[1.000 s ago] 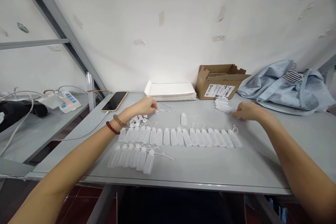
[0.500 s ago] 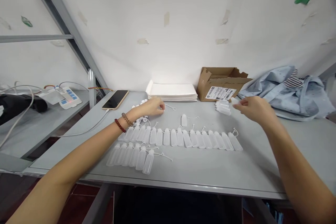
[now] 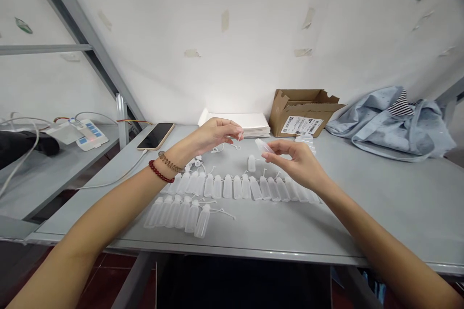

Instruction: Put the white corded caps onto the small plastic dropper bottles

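Note:
My right hand [image 3: 295,164] is raised over the grey table [image 3: 380,203] and pinches a small translucent plastic bottle [image 3: 261,145] by its end. My left hand [image 3: 213,134], with bead bracelets on the wrist, is lifted beside it and pinches a small white cap with a thin tether [image 3: 235,145] hanging down. Below both hands lies a long row of translucent bottles [image 3: 239,186] on their sides. A shorter row of bottles [image 3: 177,212] lies nearer the front edge. One bottle [image 3: 251,163] stands upright behind the long row. Loose caps [image 3: 194,163] sit at the row's left end.
A phone [image 3: 155,135] on a cable lies at the back left. A stack of white sheets [image 3: 250,125], an open cardboard box [image 3: 302,113] and a blue garment [image 3: 395,120] line the back. A few more bottles [image 3: 306,140] lie by the box. A side shelf holds a power strip [image 3: 87,133].
My right hand picked a bottle from the pile by the box and carried it left toward the middle. My left hand rose from the caps with a tethered cap.

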Action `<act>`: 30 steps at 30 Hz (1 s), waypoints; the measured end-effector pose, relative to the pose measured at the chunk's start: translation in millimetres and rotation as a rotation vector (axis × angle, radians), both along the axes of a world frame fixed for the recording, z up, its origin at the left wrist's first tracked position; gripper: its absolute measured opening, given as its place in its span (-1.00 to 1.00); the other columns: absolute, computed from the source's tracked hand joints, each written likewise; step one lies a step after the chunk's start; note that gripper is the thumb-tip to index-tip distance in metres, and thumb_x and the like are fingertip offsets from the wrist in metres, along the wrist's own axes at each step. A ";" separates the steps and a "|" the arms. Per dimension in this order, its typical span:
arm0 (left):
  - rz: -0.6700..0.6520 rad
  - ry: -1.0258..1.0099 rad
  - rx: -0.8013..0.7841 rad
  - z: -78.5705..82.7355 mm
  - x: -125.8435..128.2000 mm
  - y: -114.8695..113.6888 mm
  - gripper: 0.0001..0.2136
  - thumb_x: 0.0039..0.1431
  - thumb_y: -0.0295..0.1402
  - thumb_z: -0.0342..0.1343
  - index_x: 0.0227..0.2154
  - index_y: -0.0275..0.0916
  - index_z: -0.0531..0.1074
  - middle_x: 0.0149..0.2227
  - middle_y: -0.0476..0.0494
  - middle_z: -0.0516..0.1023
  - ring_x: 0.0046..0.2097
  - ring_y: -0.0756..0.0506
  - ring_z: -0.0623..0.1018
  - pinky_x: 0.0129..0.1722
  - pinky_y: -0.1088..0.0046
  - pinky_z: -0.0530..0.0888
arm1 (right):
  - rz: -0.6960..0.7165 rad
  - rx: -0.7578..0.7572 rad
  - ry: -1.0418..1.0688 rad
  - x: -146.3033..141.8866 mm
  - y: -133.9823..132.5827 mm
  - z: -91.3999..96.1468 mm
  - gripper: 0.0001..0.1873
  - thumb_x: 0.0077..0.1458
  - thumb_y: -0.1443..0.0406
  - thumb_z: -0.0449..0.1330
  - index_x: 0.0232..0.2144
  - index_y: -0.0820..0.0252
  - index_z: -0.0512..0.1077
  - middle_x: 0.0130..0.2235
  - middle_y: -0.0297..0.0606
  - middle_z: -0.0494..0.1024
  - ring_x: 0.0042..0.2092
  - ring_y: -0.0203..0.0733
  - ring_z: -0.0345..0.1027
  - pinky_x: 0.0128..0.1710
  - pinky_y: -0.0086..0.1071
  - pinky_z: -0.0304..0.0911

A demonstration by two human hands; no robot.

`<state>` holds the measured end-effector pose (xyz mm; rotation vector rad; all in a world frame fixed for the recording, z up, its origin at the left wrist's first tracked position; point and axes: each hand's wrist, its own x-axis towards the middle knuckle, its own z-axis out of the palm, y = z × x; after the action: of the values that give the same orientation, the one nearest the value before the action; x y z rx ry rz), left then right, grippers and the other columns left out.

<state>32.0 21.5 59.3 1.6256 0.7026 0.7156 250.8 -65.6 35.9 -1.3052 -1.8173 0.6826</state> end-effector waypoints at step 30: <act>-0.008 0.139 0.143 -3.4 18.0 -26.6 -0.80 -0.03 -0.21 0.28 -0.40 -0.23 0.59 -0.44 -0.08 0.54 -0.36 -0.01 0.45 -0.28 0.40 0.43 | -0.025 0.153 0.018 -15.8 -8.8 -22.1 -0.79 0.14 0.20 0.14 -0.23 0.20 0.42 -0.39 -0.22 0.60 -0.38 -0.12 0.50 -0.38 -0.28 0.33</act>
<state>50.0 -5.1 55.9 1.8212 0.7588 0.6637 235.0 -74.4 13.7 -1.2148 -1.7989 0.5286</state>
